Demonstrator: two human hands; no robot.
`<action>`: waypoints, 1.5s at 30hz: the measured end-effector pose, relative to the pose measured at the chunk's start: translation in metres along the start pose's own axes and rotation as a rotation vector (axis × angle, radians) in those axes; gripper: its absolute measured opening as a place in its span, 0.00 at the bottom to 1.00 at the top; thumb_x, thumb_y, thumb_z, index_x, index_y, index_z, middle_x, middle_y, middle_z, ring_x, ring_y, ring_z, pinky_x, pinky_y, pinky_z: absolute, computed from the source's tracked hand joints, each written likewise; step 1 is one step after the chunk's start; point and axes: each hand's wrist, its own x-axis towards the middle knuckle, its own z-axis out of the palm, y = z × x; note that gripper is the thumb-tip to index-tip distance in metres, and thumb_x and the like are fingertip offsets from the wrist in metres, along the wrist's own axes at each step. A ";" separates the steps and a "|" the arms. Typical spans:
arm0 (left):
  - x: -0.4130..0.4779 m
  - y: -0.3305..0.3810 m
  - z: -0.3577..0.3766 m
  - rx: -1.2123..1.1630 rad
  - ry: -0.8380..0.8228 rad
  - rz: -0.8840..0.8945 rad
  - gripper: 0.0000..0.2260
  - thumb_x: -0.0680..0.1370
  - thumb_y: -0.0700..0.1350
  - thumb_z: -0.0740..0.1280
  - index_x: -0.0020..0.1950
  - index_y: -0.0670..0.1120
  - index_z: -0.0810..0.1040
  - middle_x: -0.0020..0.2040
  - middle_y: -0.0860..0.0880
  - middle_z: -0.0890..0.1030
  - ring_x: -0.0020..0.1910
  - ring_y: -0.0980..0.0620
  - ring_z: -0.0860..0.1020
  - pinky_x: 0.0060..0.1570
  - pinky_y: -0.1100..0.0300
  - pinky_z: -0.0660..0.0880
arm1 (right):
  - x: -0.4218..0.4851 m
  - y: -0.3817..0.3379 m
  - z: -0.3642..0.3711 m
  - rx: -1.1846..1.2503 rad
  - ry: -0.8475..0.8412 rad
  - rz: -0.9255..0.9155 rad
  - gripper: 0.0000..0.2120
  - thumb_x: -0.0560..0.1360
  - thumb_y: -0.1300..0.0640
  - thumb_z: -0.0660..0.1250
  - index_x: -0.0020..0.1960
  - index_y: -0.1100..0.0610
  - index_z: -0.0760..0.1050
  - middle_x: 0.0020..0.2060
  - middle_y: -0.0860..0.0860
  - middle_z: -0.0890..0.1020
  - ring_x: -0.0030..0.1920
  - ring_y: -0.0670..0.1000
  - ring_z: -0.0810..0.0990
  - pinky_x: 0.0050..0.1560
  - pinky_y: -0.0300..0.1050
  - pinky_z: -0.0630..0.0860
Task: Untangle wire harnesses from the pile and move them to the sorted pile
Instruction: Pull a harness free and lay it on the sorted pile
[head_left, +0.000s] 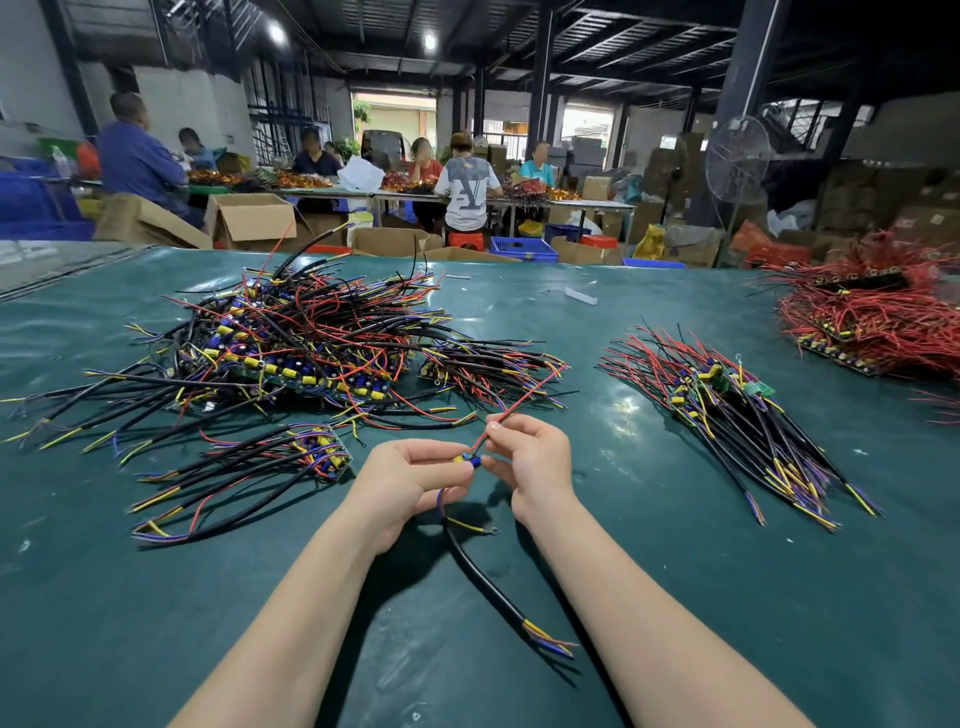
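Nearest the camera, 2 bare forearms reach up from the bottom edge over a green table (156, 623), and the hands meet at the centre. The left hand (415, 480), fingers curled, pinches the small blue and yellow end of 1 wire harness (483, 577). The right hand (532, 462), just beside it, pinches a thin red wire (524, 400) between thumb and forefinger.

The harness's thick black cable runs from the hands back toward the person and slightly right, ending in loose coloured tips on the table. The red wire runs the opposite way, up and right to the edge of the tangled pile (291, 332), which lies ahead and to the left. The sorted pile (737, 415), a neat fan of harnesses, lies to the right, so the right hand is the nearer one to it.

Fingers cover most of the part being held. Whether the red wire's far end is caught in the tangle cannot be made out. A smaller bundle (244, 478) lies left of the hands, and a red heap (883, 322) is cut off at the right edge.
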 end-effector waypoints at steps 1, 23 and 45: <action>0.000 0.001 -0.001 -0.005 -0.003 -0.005 0.07 0.70 0.28 0.69 0.43 0.38 0.80 0.33 0.46 0.82 0.30 0.55 0.81 0.31 0.66 0.77 | 0.001 0.000 -0.001 -0.006 0.010 -0.014 0.13 0.74 0.71 0.63 0.34 0.59 0.73 0.31 0.52 0.75 0.22 0.39 0.73 0.23 0.33 0.73; -0.003 0.005 -0.002 0.077 -0.142 -0.093 0.06 0.70 0.28 0.68 0.42 0.38 0.80 0.32 0.45 0.83 0.30 0.54 0.81 0.30 0.65 0.77 | 0.031 -0.025 -0.044 0.186 0.349 -0.103 0.13 0.74 0.69 0.56 0.31 0.61 0.69 0.13 0.47 0.70 0.14 0.42 0.65 0.16 0.30 0.62; 0.001 0.002 -0.006 -0.117 -0.026 -0.039 0.05 0.72 0.31 0.66 0.44 0.39 0.80 0.34 0.46 0.84 0.32 0.54 0.82 0.32 0.66 0.78 | 0.002 0.003 -0.001 0.012 -0.361 0.205 0.10 0.75 0.69 0.61 0.40 0.60 0.76 0.23 0.47 0.78 0.22 0.41 0.73 0.30 0.32 0.70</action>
